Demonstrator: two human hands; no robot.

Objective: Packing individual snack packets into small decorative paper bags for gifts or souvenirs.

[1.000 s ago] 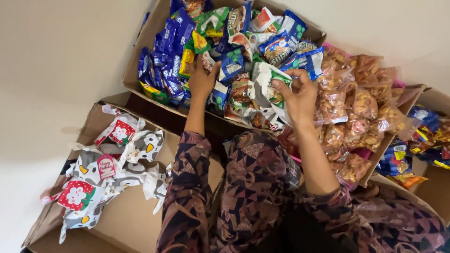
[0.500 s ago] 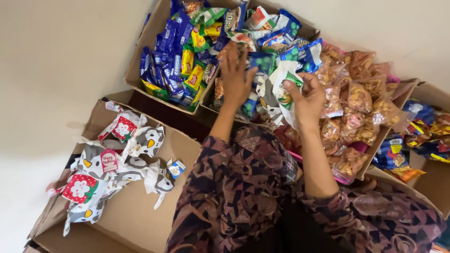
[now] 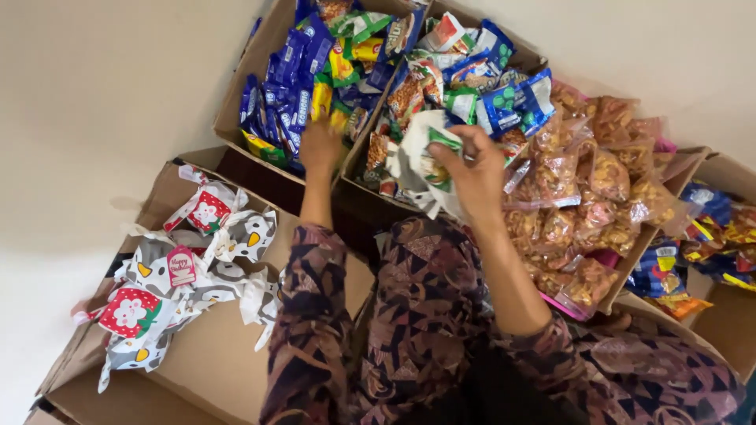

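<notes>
My right hand [image 3: 475, 171] grips the mouth of a white printed gift bag [image 3: 416, 165] with a green packet showing in its opening. It hovers over the near edge of a cardboard box [image 3: 236, 94] packed with blue, yellow and green snack packets [image 3: 293, 94]. My left hand [image 3: 320, 145] reaches into the left compartment of that box, fingers down among the yellow and blue packets; whether it grips one I cannot tell. Both forearms wear dark patterned sleeves.
A flat cardboard box [image 3: 213, 354] at the lower left holds several tied white gift bags with strawberry tags [image 3: 189, 267]. To the right lie clear bags of orange snacks [image 3: 583, 189] in another box, and beyond them more blue and orange packets [image 3: 709, 228].
My left hand went from the left compartment to the middle of the box and has come back left and nearer. My right hand with the white bag shifted left.
</notes>
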